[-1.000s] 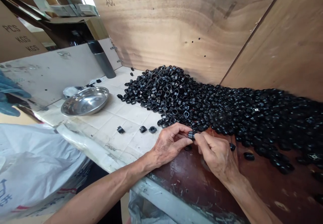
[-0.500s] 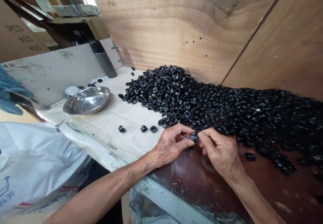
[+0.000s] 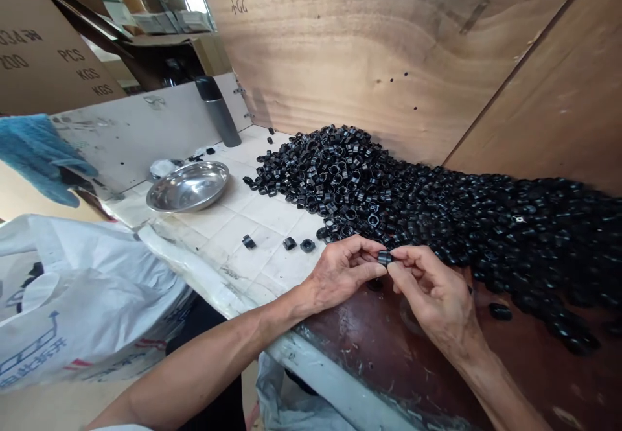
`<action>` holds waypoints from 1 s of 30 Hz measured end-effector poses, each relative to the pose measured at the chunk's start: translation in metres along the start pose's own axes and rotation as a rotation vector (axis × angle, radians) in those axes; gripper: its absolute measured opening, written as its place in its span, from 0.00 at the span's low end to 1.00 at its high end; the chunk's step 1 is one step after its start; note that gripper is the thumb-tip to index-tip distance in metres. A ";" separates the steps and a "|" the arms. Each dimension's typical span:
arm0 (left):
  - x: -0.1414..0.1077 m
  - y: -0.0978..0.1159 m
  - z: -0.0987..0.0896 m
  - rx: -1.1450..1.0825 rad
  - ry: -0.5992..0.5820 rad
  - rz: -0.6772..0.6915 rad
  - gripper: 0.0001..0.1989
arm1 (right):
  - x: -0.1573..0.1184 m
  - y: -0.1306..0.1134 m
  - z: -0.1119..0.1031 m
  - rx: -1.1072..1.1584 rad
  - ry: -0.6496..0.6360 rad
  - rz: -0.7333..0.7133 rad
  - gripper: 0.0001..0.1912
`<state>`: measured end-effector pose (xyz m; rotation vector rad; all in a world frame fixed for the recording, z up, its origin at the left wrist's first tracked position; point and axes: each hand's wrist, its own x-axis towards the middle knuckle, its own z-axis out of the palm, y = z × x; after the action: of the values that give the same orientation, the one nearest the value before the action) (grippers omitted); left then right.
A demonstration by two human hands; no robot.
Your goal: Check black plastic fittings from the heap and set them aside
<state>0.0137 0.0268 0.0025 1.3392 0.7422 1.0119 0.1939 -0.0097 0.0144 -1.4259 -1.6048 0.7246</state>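
Head view: a small black part point(image 3: 385, 258) is up in the air between the two hands, just in front of the big black heap point(image 3: 340, 175). The left hand point(image 3: 346, 267) pinches it with thumb and fingertips, and the right hand point(image 3: 434, 291) pinches its other end. I can't tell if it is one piece or two pushed together. This one part looks partway done, since both hands are on it. A great many seem left: the heap has lots of rings on its left, and more dark parts point(image 3: 525, 223) spread out to the right. Three loose parts point(image 3: 289, 243) sit on the white tabletop point(image 3: 214, 236); I can't tell if they are done. Farther left is a shiny metal bowl point(image 3: 188, 188), its inside facing up. Behind it stands a gray bottle point(image 3: 218, 113) with a black cap, and what it holds is hidden. Near the person, a white sack point(image 3: 116, 282) has dark bits point(image 3: 32, 279) showing at its top.
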 end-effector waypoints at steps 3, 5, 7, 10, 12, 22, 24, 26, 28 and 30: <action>0.000 0.000 -0.001 0.055 -0.017 0.039 0.14 | 0.001 -0.005 0.001 0.044 -0.001 0.017 0.10; -0.001 0.001 -0.001 0.209 0.000 0.154 0.12 | 0.002 -0.008 0.001 0.101 -0.016 0.109 0.13; -0.001 0.001 0.000 0.223 0.026 0.183 0.11 | 0.002 -0.008 0.001 0.162 -0.030 0.153 0.15; -0.001 0.004 0.000 -0.015 0.039 0.015 0.14 | 0.002 -0.008 0.001 0.123 -0.020 0.013 0.11; -0.002 0.007 0.001 -0.112 0.014 -0.078 0.16 | 0.000 -0.008 0.000 0.031 0.003 -0.127 0.08; -0.033 -0.008 -0.014 0.833 -0.010 0.566 0.13 | -0.013 -0.013 0.025 0.584 -0.225 0.398 0.13; -0.041 -0.010 -0.020 0.939 -0.081 0.621 0.15 | -0.017 -0.014 0.033 0.613 -0.284 0.447 0.14; -0.048 -0.008 -0.028 1.002 -0.143 0.639 0.17 | -0.020 -0.015 0.035 0.569 -0.322 0.446 0.17; -0.053 0.000 -0.038 1.043 -0.196 0.592 0.16 | -0.019 -0.017 0.027 0.494 -0.334 0.423 0.18; -0.055 0.011 -0.051 1.118 -0.253 0.490 0.14 | -0.015 -0.017 0.008 0.253 -0.268 0.345 0.16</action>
<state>-0.0561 -0.0018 0.0008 2.6598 0.8292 0.7514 0.1786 -0.0263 0.0221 -1.4782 -1.4103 1.3193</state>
